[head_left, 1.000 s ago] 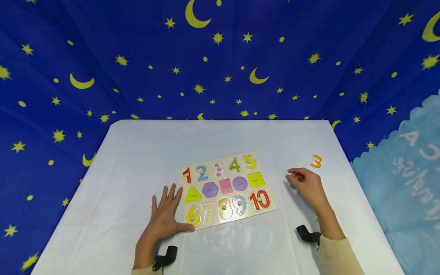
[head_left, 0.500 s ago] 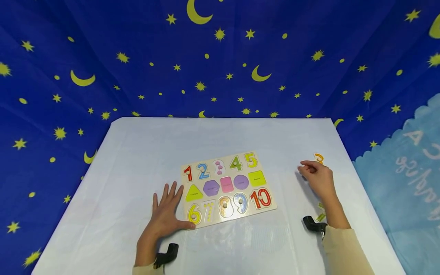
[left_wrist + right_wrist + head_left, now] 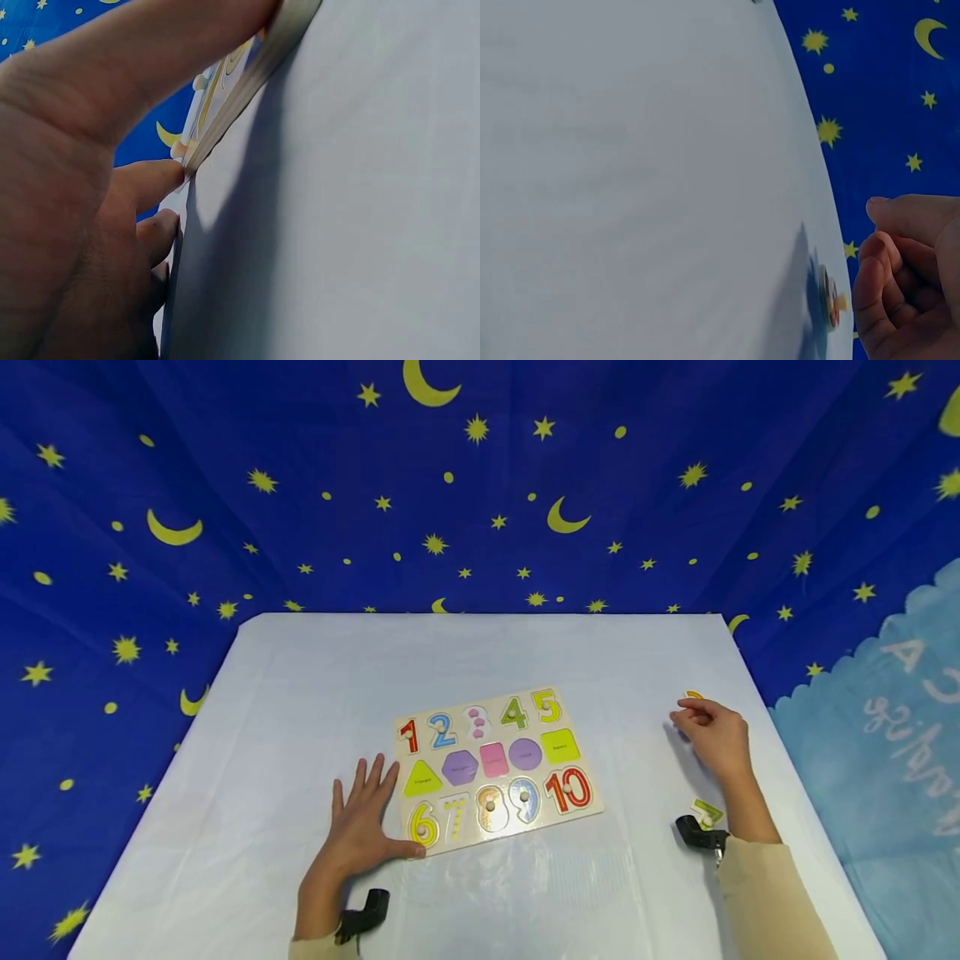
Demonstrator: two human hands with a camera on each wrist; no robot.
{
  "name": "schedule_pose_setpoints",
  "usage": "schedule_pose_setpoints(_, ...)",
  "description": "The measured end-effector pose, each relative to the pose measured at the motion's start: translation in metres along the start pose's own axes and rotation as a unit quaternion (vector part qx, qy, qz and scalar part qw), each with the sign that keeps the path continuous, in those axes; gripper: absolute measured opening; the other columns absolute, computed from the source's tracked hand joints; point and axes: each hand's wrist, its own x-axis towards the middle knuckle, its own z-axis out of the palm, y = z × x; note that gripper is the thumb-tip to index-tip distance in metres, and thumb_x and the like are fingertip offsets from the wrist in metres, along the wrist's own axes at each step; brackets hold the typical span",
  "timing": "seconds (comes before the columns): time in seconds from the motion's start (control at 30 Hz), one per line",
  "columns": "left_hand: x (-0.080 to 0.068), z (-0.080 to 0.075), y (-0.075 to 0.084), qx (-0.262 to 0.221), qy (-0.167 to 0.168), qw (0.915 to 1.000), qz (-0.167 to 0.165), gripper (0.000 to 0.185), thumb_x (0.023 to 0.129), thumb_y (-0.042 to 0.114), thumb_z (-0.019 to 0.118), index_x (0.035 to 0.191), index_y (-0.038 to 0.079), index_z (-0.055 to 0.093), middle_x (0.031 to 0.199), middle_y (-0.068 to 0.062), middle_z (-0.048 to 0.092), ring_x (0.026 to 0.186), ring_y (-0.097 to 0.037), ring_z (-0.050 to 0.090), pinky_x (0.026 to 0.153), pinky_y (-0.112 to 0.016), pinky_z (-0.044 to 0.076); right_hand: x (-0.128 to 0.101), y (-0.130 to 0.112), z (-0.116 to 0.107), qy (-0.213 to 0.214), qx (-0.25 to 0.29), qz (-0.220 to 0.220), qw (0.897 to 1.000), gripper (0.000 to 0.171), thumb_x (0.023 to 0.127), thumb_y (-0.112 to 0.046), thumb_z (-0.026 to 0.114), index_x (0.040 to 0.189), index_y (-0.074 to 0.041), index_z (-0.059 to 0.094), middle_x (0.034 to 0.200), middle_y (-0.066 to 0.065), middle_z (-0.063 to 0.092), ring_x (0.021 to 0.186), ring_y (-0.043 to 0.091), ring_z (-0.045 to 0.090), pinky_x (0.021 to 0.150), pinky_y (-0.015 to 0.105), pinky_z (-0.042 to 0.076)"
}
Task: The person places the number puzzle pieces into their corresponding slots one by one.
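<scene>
Two loose number pieces: right hand [image 3: 716, 735] fingers curled over one [image 3: 693, 697]; left hand [image 3: 365, 823] fingers spread flat.

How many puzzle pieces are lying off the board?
2: the orange 3, mostly hidden behind the right hand, and a yellow-green 7 on the table by the right wrist. Others may be hidden.

Glossy painted wooden puzzle board [image 3: 495, 772] lies on a smooth, matt white tablecloth [image 3: 300, 693].
</scene>
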Motion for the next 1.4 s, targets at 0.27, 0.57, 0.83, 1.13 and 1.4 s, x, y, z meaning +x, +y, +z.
schedule_pose_setpoints(0.27,-0.001,0.000,-0.001,0.000,-0.002,1.0000,-0.008,0.135,0.045,0.072,0.080,0.154,0.016,0.022,0.161,-0.007,0.006,0.145,-0.030,-0.009,0.108,-0.058,-0.014,0.010,0.009,-0.007,0.021,0.022,0.046,0.999,0.038,0.087,-0.026,0.072,0.114,0.001,0.067,0.090,0.009,0.065,0.068,0.003,0.054,0.057,0.012,0.042)
schedule_pose_setpoints(0.57,0.001,0.000,0.000,-0.001,-0.001,1.0000,-0.004,0.135,0.046,0.073,0.079,0.154,0.016,0.021,0.161,-0.007,0.006,0.145,-0.030,-0.009,0.108,-0.058,-0.014,0.028,0.022,-0.010,-0.008,0.008,0.098,0.995,0.046,0.089,-0.031,0.068,0.122,0.001,0.063,0.098,0.013,0.063,0.076,0.013,0.054,0.055,0.014,0.043)
schedule_pose_setpoints(0.83,0.001,0.000,0.002,0.002,-0.005,0.9999,-0.010,0.135,0.046,0.071,0.080,0.154,0.016,0.021,0.161,-0.007,0.005,0.145,-0.030,-0.009,0.108,-0.059,-0.014,0.035,0.033,-0.006,-0.009,-0.005,0.121,0.993,0.045,0.088,-0.034,0.068,0.118,0.000,0.066,0.095,0.011,0.062,0.079,0.016,0.053,0.057,0.017,0.041)
schedule_pose_setpoints(1.13,-0.001,-0.001,0.000,-0.002,0.001,1.0000,-0.007,0.135,0.046,0.072,0.079,0.155,0.016,0.020,0.161,-0.008,0.005,0.145,-0.030,-0.009,0.108,-0.058,-0.014,0.040,0.025,-0.004,-0.012,-0.015,0.140,0.990,0.041,0.089,-0.032,0.066,0.116,-0.001,0.068,0.096,0.011,0.065,0.077,0.014,0.055,0.054,0.016,0.042)
schedule_pose_setpoints(1.4,0.000,-0.002,-0.001,-0.002,-0.006,0.9999,-0.011,0.136,0.046,0.073,0.079,0.155,0.017,0.020,0.161,-0.008,0.005,0.145,-0.031,-0.010,0.108,-0.057,-0.015,0.037,0.026,-0.005,-0.018,-0.024,0.143,0.989,0.039,0.091,-0.029,0.064,0.115,0.001,0.068,0.103,0.017,0.066,0.081,0.017,0.057,0.053,0.015,0.043)
